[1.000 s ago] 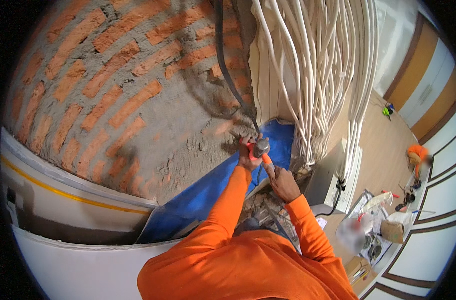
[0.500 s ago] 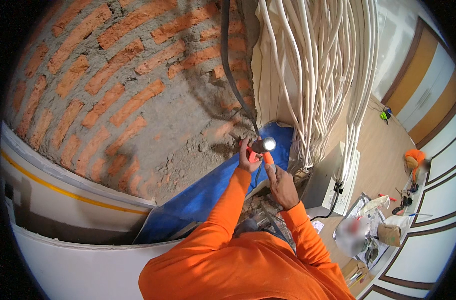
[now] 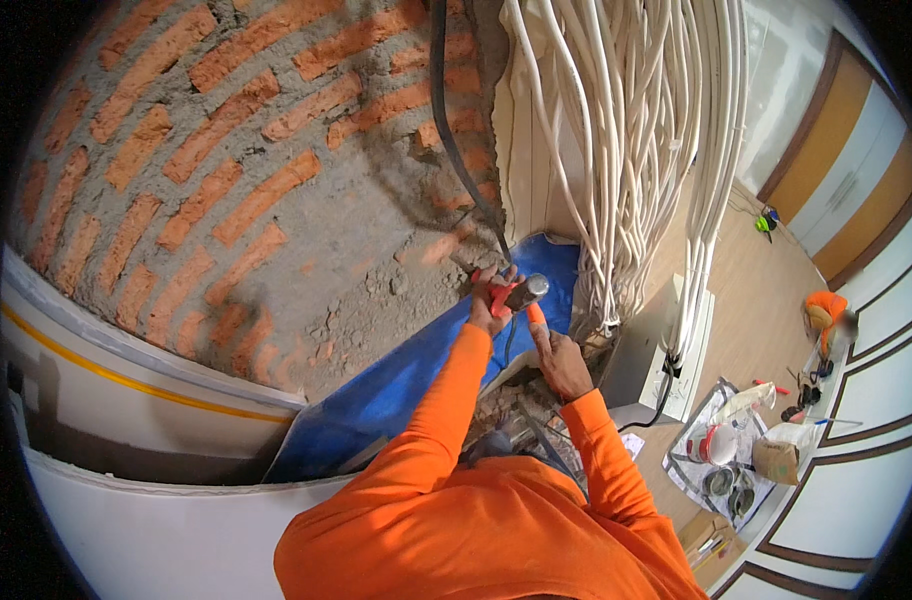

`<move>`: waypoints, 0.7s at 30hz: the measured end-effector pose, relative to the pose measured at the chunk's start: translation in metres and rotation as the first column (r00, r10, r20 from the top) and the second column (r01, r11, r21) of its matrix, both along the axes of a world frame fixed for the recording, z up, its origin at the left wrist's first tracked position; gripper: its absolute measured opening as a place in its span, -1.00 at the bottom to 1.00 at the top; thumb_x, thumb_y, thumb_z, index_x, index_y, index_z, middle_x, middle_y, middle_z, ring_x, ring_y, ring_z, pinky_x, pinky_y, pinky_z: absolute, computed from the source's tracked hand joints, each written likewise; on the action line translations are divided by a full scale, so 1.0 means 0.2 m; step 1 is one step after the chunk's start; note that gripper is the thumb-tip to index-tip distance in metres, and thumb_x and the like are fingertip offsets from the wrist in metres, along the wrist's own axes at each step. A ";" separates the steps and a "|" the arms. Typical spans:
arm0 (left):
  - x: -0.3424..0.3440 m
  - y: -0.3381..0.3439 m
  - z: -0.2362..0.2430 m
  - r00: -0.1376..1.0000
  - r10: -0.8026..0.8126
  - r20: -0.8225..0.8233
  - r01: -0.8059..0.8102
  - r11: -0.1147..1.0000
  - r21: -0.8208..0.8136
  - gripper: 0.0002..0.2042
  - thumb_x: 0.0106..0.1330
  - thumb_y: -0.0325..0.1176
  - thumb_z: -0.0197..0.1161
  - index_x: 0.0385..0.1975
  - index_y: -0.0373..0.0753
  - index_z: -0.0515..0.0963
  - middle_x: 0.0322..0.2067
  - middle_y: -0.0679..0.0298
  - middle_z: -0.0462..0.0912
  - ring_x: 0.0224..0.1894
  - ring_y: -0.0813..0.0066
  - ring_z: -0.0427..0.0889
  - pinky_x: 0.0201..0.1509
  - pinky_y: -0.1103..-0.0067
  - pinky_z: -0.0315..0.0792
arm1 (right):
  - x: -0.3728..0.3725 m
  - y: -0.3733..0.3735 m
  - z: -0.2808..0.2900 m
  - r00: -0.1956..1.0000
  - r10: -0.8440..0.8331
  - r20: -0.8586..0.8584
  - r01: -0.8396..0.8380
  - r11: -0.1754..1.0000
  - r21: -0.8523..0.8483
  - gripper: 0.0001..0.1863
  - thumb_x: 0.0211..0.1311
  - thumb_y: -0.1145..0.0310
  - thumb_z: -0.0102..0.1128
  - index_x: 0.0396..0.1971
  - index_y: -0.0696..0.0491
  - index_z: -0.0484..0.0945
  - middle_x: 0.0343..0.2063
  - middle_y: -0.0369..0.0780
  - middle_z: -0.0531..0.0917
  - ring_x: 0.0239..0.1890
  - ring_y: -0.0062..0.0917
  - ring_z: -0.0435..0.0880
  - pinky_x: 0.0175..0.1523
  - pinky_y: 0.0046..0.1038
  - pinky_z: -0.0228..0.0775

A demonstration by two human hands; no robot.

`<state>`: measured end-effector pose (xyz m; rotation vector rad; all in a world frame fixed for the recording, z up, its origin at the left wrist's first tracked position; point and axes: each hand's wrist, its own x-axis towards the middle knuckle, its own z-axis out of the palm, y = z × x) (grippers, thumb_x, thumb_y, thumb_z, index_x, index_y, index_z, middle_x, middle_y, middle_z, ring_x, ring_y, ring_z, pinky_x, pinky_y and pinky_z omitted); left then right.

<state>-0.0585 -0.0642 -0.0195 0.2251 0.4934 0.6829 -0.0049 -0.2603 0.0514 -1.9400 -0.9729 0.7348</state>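
My right hand [image 3: 566, 370] is closed round the orange handle [image 3: 534, 314] of a hammer, forefinger stretched along it. The grey metal hammer head [image 3: 527, 291] is tilted over my left hand [image 3: 484, 310]. That hand is wrapped round a red-handled tool [image 3: 498, 298], partly hidden by the hammer head and fingers; I cannot make out its working end. A black cable [image 3: 456, 150] hangs down the wall to just behind my left hand. Beneath both hands lies a blue sheet [image 3: 376, 400], against the chipped brick and mortar wall [image 3: 246, 190].
White cables [image 3: 636, 170] hang in a thick bundle, some entering a grey metal box [image 3: 656, 350] at my right. Mortar rubble [image 3: 376, 290] sits along the wall's foot. A white bucket [image 3: 717, 445] and paper bag [image 3: 776, 460] stand on the floor. Another person [image 3: 826, 308] in orange crouches far right.
The hammer head has turned, showing more of its side. My left hand has shifted slightly round the red tool. The view has moved a little.
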 end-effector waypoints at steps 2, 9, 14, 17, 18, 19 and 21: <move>-0.03 0.06 -0.11 0.998 -0.031 0.056 0.030 0.999 0.015 -0.82 0.26 -0.16 0.28 -0.52 -0.02 0.51 -0.65 0.52 0.50 -0.40 0.53 0.59 -0.13 0.41 0.51 | -0.02 -0.01 0.00 1.000 -0.002 -0.020 0.003 0.999 0.053 -0.34 0.42 -0.14 -0.17 -0.36 0.29 0.49 -0.50 0.20 0.55 -0.30 0.20 0.53 -0.20 -0.06 0.34; -0.04 0.10 -0.12 0.996 -0.044 0.074 0.043 0.999 0.013 -0.74 0.20 -0.35 0.34 -0.68 -0.14 0.44 -0.66 0.38 0.49 -0.15 0.33 0.63 0.13 0.26 0.50 | -0.01 -0.05 -0.09 0.998 0.019 -0.057 -0.019 1.000 0.001 -0.33 0.42 -0.16 -0.18 -0.48 0.26 0.41 -0.65 0.02 0.43 -0.57 -0.15 0.37 -0.34 -0.23 0.30; 0.01 0.07 -0.05 0.993 -0.112 -0.021 0.112 0.993 -0.024 -0.78 0.24 -0.28 0.28 -0.60 -0.13 0.43 -0.41 0.25 0.57 -0.15 0.25 0.62 0.08 0.22 0.53 | -0.05 0.00 -0.21 0.998 -0.062 0.001 0.061 0.986 0.155 -0.35 0.43 -0.14 -0.17 -0.43 0.27 0.43 -0.63 0.05 0.48 -0.54 -0.05 0.47 -0.32 -0.17 0.32; -0.02 0.09 -0.15 0.998 0.015 0.062 -0.018 0.998 0.053 -0.80 0.22 -0.31 0.27 -0.56 -0.16 0.41 -0.42 0.25 0.57 -0.17 0.23 0.61 0.07 0.22 0.52 | 0.01 0.02 -0.20 1.000 0.006 0.012 -0.007 0.997 0.077 -0.36 0.43 -0.11 -0.14 -0.40 0.28 0.46 -0.61 0.09 0.51 -0.45 0.03 0.57 -0.29 -0.13 0.34; -0.05 0.11 -0.18 0.997 0.017 0.072 -0.021 0.998 0.055 -0.80 0.22 -0.32 0.26 -0.56 -0.16 0.40 -0.43 0.25 0.57 -0.19 0.23 0.60 0.08 0.21 0.52 | 0.02 0.00 -0.12 0.999 0.037 -0.023 -0.036 0.998 0.046 -0.37 0.42 -0.11 -0.14 -0.40 0.29 0.46 -0.61 0.09 0.51 -0.45 0.04 0.57 -0.29 -0.12 0.34; -0.07 0.13 -0.22 0.996 0.023 0.087 -0.029 0.998 0.058 -0.80 0.21 -0.33 0.26 -0.56 -0.16 0.38 -0.44 0.24 0.56 -0.22 0.23 0.60 0.09 0.21 0.51 | 0.01 -0.01 -0.08 0.996 0.069 -0.058 -0.068 0.998 0.016 -0.37 0.42 -0.11 -0.13 -0.40 0.29 0.46 -0.61 0.10 0.51 -0.44 0.04 0.57 -0.29 -0.12 0.34; 0.01 0.07 -0.14 0.998 -0.052 0.028 0.052 0.999 0.010 -0.79 0.22 -0.34 0.25 -0.58 -0.15 0.37 -0.48 0.26 0.54 -0.25 0.26 0.60 0.10 0.21 0.51 | -0.01 -0.03 -0.14 0.999 -0.019 -0.044 0.024 0.991 0.129 -0.37 0.42 -0.11 -0.13 -0.42 0.28 0.45 -0.64 0.09 0.48 -0.49 0.03 0.55 -0.31 -0.12 0.32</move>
